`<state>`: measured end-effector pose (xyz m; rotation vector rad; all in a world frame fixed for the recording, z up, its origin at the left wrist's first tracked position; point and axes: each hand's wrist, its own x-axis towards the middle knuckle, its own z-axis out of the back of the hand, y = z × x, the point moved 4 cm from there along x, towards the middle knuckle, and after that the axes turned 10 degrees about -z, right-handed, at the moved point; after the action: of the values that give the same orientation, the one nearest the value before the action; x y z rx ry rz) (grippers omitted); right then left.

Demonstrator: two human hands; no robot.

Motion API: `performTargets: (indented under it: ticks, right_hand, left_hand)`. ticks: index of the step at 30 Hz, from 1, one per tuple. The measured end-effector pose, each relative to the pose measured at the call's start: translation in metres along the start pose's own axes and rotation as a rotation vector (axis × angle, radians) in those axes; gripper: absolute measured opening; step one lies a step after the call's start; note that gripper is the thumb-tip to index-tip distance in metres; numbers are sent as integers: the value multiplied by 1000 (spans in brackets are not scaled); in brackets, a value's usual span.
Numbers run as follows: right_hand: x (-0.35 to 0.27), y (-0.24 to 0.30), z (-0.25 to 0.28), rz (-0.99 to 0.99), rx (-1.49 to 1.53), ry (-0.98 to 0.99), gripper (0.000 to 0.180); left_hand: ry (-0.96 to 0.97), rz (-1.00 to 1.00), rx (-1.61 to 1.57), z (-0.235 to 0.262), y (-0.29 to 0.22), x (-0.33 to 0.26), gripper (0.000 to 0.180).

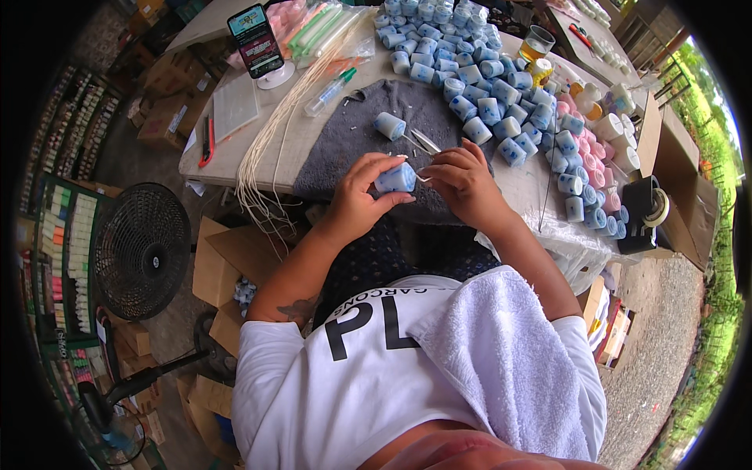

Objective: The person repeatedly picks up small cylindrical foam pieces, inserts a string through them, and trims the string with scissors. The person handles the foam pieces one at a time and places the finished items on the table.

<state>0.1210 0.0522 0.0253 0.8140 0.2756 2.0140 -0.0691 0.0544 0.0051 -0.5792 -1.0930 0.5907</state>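
Observation:
My left hand [362, 190] holds a short blue-and-white pillar candle [397, 178] on its side, between thumb and fingers. Close to the candle's right end is my right hand [464, 184], its fingers bent and closed. Scissors [424, 141] reach out from that hand, blades pointing away to the upper left, their handles hidden by the fingers. A thin white strand, probably wick, shows between the right fingertips and the candle. Another blue-and-white candle [388, 126] lies just beyond on the dark grey towel [345, 149], among small white scraps.
Many blue-and-white candles [489, 110] crowd the table's far right, with pink ones [597, 176] beside them. A bundle of long wicks [270, 149] hangs over the front edge. A red cutter knife [207, 141], a phone on a stand [257, 43], a tape dispenser [648, 211] and a glass [536, 44] stand around.

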Motion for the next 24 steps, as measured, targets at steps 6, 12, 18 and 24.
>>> performTargets:
  ticks: [6, 12, 18, 24]
  right_hand:
    - [-2, -4, 2, -36, 206, 22, 18]
    - [-2, -1, -4, 9, 149, 0, 16]
    - [-1, 13, -2, 85, -152, 33, 20]
    - [-1, -2, 0, 28, 32, -80, 23]
  left_hand:
    - [32, 19, 2, 2, 6, -4, 53]
    - [80, 28, -33, 2, 6, -4, 53]
    - [121, -30, 64, 3, -2, 1, 53]
    - [35, 67, -111, 0, 5, -3, 52]
